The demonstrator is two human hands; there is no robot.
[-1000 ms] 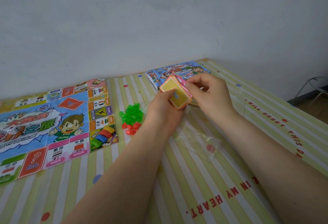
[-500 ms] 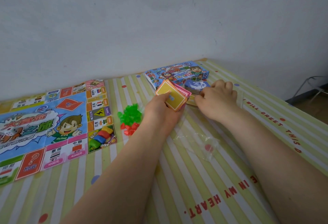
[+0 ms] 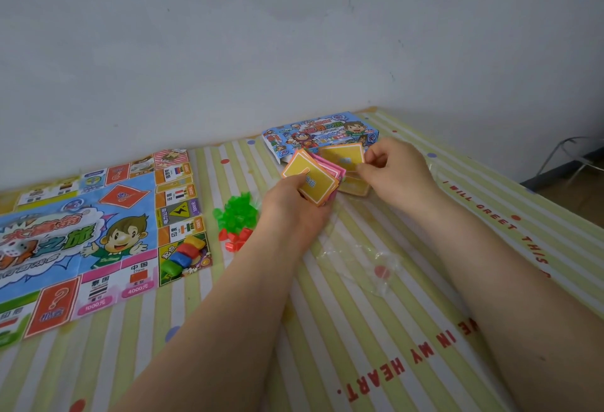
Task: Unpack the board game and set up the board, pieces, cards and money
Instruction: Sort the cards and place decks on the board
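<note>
Card-sorting step in hand: the left hand (image 3: pixel 294 205) grips a fanned stack of cards (image 3: pixel 313 179), yellow face on top with pink ones under it, held just above the striped tablecloth (image 3: pixel 327 330). The right hand (image 3: pixel 397 176) pinches a single yellow card (image 3: pixel 343 158) between thumb and fingertips, lifted right beside the stack and over a small pile of yellow cards (image 3: pixel 354 186) lying on the cloth. The game box (image 3: pixel 318 135) lies just behind both hands, near the wall. The board (image 3: pixel 98 232) is already unfolded at the left, with coloured pieces (image 3: pixel 186 253) on its corner square and a die (image 3: pixel 11 251) on its middle; green and red houses (image 3: pixel 237 218) sit heaped between the board and the left hand. An empty clear bag (image 3: pixel 362 264) lies under the forearms. Next move likely calls for dropping the single card onto the right pile by colour, then peeling the next one off. No money visible, so that part seems still to do. Versus half a second ago: the right hand was down at the table past the stack, with no card visible in it; now it is raised with a card pinched, and the left hand's stack has barely shifted.
</note>
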